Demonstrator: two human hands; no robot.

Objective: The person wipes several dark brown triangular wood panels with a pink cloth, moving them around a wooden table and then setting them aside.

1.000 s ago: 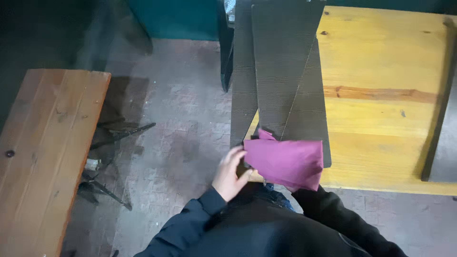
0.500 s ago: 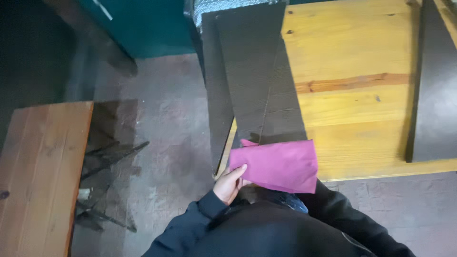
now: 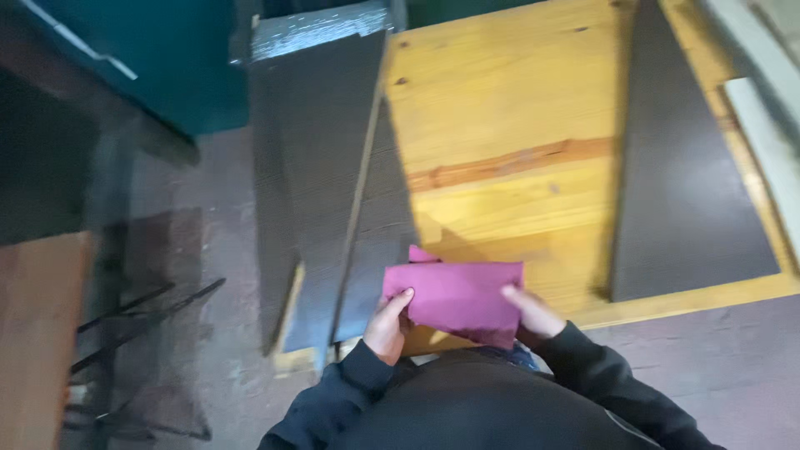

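A folded magenta cloth (image 3: 460, 297) is held between both hands close to my chest, over the near edge of a yellow wooden table (image 3: 508, 125). My left hand (image 3: 387, 325) grips the cloth's left end with the thumb on top. My right hand (image 3: 533, 312) holds its right end, fingers lying on the cloth. Just beyond the cloth, two long dark grey boards (image 3: 321, 175) lie overlapping on the table's left edge, their near ends overhanging it.
Another dark grey board (image 3: 679, 175) lies on the right part of the table. A teal cabinet (image 3: 158, 58) stands at the upper left. A brown wooden bench (image 3: 37, 342) is at the lower left, with thin black metal legs (image 3: 142, 317) beside it on the concrete floor.
The view has swung to the right and closer to the table. My right hand has come into sight on the cloth's right end; before, only my left hand showed.
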